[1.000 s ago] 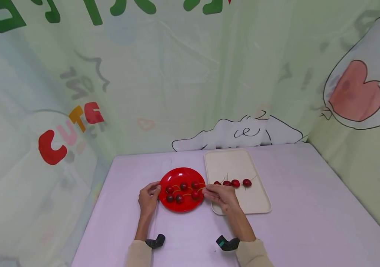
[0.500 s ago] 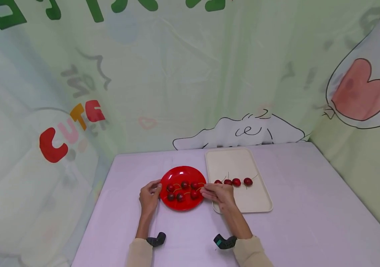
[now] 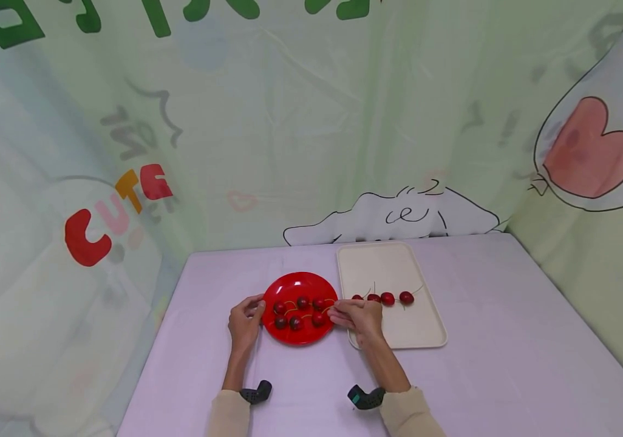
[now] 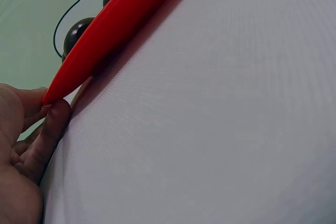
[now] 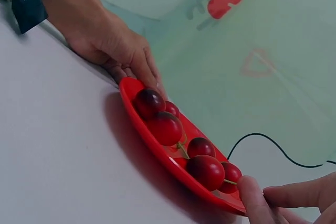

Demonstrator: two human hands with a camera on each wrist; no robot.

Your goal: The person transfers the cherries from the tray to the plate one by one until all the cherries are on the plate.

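Head view: red plate (image 3: 300,283) was pinched by left hand (image 3: 244,321); right hand (image 3: 362,318) nearly closed, hold unclear; cherries (image 3: 303,302) risked being rolled by tilt.

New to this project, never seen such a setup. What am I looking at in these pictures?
No machine here: a person's bare left hand and right hand do the work. The widest picture comes from a camera on the head, looking forward and down; the other two come from cameras on each wrist, watching that hand's work. On the table lies a cream tray with four cherries in view. Beside it is a red plate bearing six cherries. The left hand pinches the plate's rim. The right hand's fingertips are at the opposite edge, by a cherry stem; whether they grip stem or rim, I can't tell.
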